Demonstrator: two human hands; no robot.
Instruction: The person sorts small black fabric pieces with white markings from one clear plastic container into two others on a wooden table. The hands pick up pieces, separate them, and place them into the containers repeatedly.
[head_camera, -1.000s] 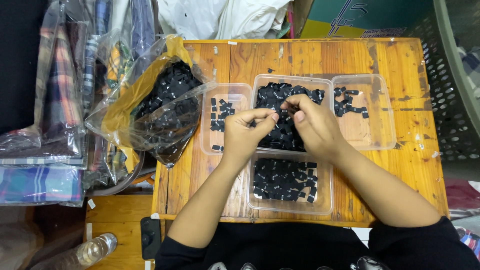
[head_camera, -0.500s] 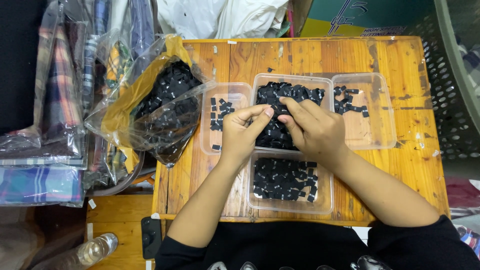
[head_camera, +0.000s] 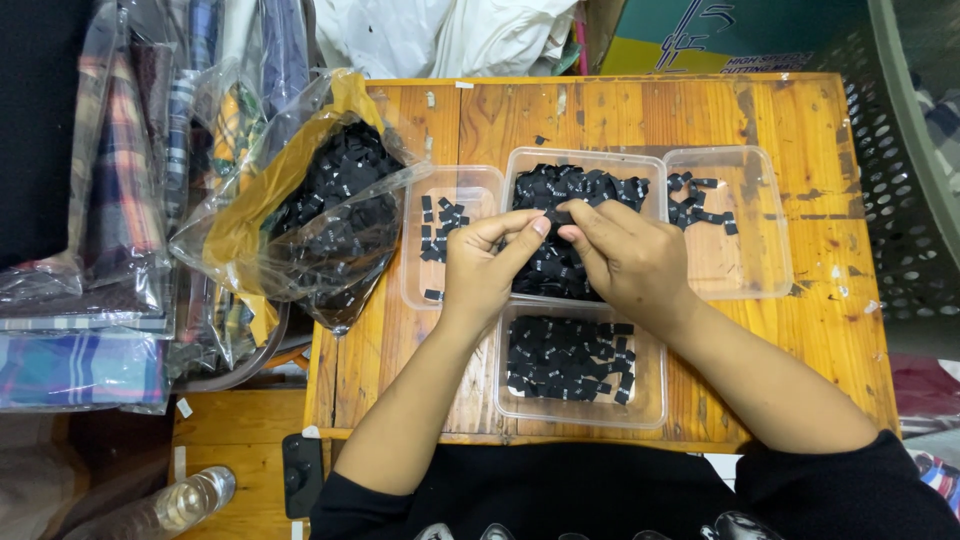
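We look down on the wooden bench (head_camera: 800, 130), and it carries everything here. On its left edge slumps the big clear plastic bag (head_camera: 300, 215), open and stuffed with small black pieces, a yellow liner showing inside it. Next in size come four clear plastic trays: the middle tray (head_camera: 585, 165) at the back, heaped with black pieces; the right tray (head_camera: 745, 250) touching it, with only a scatter of pieces in its far corner; the near tray (head_camera: 580, 410) just in front of us, its floor covered in a loose layer; and the left tray (head_camera: 440, 190), with a small cluster of pieces inside. Both our hands meet over the middle tray. Our left hand (head_camera: 478, 270) has thumb and forefinger pressed together in a pinch, and our right hand (head_camera: 630, 255) pinches from the other side, its fingers curled in. Between those fingertips sits one small black piece (head_camera: 553, 216), held just above the heap in the middle tray, gripped by both hands at once. One stray black bit (head_camera: 540, 140) lies on the bare wood behind the trays.
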